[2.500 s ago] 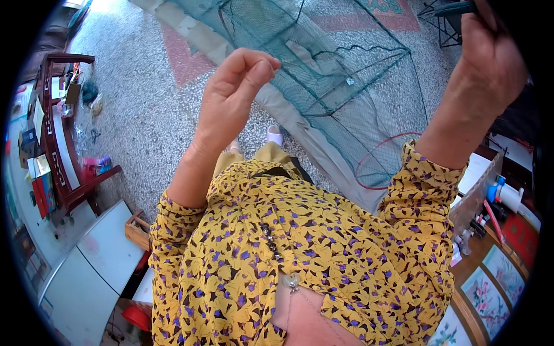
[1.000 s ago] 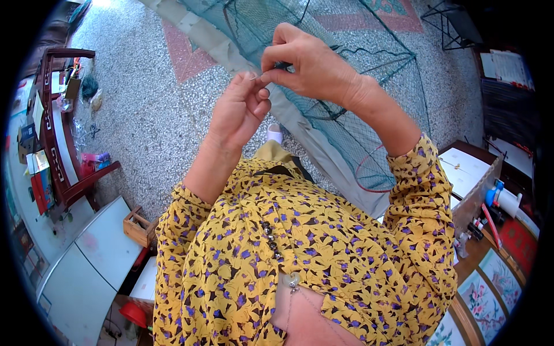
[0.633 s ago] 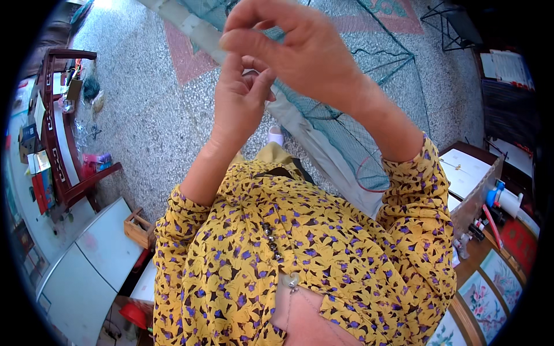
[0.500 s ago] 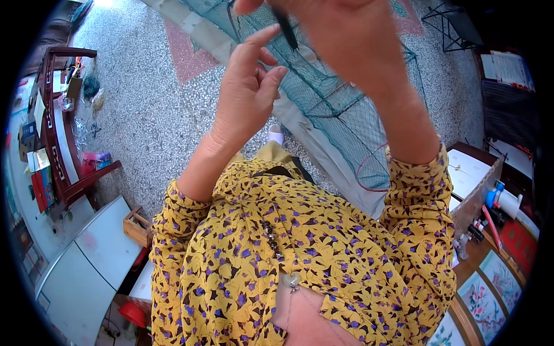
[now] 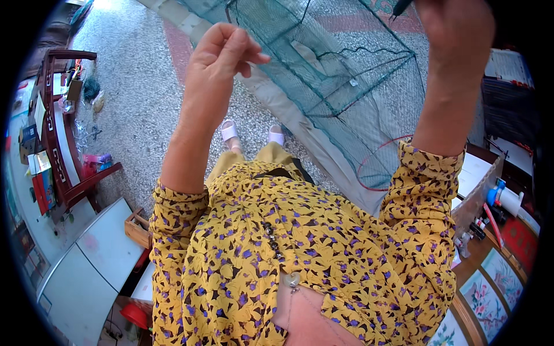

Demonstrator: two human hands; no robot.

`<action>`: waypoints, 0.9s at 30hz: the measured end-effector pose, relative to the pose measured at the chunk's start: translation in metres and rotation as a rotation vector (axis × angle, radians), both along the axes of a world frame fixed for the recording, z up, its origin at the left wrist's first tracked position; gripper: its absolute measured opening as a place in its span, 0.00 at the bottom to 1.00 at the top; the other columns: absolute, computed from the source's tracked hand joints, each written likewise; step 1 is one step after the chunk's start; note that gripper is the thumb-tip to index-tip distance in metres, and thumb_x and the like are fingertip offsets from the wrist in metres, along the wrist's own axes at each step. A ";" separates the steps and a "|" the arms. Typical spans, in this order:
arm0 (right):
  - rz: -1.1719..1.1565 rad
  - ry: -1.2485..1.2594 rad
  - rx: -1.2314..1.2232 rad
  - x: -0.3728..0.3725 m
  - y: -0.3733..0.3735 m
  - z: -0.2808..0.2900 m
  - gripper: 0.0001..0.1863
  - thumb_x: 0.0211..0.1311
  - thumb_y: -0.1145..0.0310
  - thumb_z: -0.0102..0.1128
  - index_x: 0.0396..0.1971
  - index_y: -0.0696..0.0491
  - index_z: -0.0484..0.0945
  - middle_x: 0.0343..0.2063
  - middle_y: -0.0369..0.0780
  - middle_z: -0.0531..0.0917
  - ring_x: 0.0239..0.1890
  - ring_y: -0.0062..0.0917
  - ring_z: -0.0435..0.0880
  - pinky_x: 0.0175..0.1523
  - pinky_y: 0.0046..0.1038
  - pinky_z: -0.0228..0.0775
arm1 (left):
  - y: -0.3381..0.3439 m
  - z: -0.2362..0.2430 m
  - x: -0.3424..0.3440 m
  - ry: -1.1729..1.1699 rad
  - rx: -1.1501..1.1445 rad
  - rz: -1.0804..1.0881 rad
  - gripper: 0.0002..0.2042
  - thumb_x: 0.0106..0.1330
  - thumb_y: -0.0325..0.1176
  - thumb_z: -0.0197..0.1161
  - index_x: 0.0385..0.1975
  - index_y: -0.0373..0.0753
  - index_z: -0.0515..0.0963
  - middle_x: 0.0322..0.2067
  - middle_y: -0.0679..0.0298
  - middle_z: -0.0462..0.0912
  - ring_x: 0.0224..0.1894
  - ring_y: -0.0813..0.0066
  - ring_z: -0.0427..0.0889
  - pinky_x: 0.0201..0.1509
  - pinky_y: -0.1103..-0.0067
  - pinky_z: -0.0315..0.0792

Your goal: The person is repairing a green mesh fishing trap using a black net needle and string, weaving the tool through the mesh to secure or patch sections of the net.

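A green mesh net trap (image 5: pixel 323 86) with dark frame rods and cords stretches across the far middle and right. My left hand (image 5: pixel 222 55) is raised beside the net's left edge, its fingers bent and pinched together. Whatever may be between its fingertips is too small to make out. At the upper right my right hand (image 5: pixel 459 26) is closed around a slim dark tool (image 5: pixel 402 7) with a pointed tip. Much of that tool is hidden by the hand or cut off by the picture's edge. A thin red hoop (image 5: pixel 359 173) sits at the net's near end.
Beneath the net lies a pale grey cloth (image 5: pixel 288 115) on the speckled floor (image 5: pixel 133 86). A dark wooden frame (image 5: pixel 72 190) and a pale table (image 5: pixel 86 248) stand left, with a small wooden stool (image 5: pixel 137 230). To the right is a cluttered wooden table (image 5: pixel 470 259).
My hands have moved apart. The left has shifted left and up, its extended finger now curled in; the right has swung right with the dark tool, uncovering more net.
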State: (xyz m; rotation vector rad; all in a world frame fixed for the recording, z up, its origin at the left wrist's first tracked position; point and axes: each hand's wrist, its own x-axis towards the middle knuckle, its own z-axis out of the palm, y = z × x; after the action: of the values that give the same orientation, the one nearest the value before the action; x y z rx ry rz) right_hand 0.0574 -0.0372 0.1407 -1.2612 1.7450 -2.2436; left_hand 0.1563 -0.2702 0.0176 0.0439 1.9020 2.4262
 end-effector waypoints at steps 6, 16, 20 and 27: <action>-0.197 0.609 0.795 0.014 -0.011 -0.068 0.04 0.62 0.68 0.57 0.31 0.52 0.76 0.27 0.36 0.80 0.32 0.25 0.78 0.37 0.25 0.71 | -0.004 -0.019 0.011 -0.182 0.146 0.045 0.08 0.73 0.36 0.51 0.35 0.39 0.72 0.32 0.64 0.79 0.31 0.80 0.81 0.27 0.88 0.66; -0.197 0.431 0.996 0.023 -0.016 -0.113 0.05 0.55 0.65 0.62 0.29 0.49 0.80 0.28 0.37 0.78 0.36 0.32 0.80 0.41 0.31 0.72 | 0.013 -0.020 0.020 -0.285 0.116 0.061 0.09 0.73 0.35 0.50 0.33 0.39 0.71 0.40 0.57 0.81 0.25 0.88 0.75 0.23 0.91 0.64; -0.156 0.399 0.895 0.021 -0.018 -0.119 0.04 0.55 0.69 0.63 0.30 0.51 0.79 0.28 0.38 0.78 0.35 0.33 0.80 0.41 0.32 0.72 | 0.011 -0.030 0.022 -0.284 0.177 0.053 0.09 0.74 0.35 0.49 0.33 0.39 0.70 0.43 0.54 0.81 0.26 0.87 0.75 0.23 0.91 0.64; -0.086 0.222 0.754 0.037 -0.040 -0.111 0.05 0.53 0.71 0.63 0.30 0.53 0.78 0.29 0.40 0.75 0.36 0.34 0.77 0.41 0.32 0.70 | 0.008 -0.050 0.027 -0.472 0.584 0.102 0.07 0.74 0.35 0.48 0.37 0.40 0.69 0.42 0.56 0.80 0.32 0.80 0.76 0.28 0.86 0.68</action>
State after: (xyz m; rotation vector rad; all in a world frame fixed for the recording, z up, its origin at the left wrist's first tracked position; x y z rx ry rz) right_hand 0.0948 -0.0770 0.0302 -1.2696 2.4076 -1.2517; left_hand 0.1832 -0.2620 -0.0324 -0.5547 0.9976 2.6535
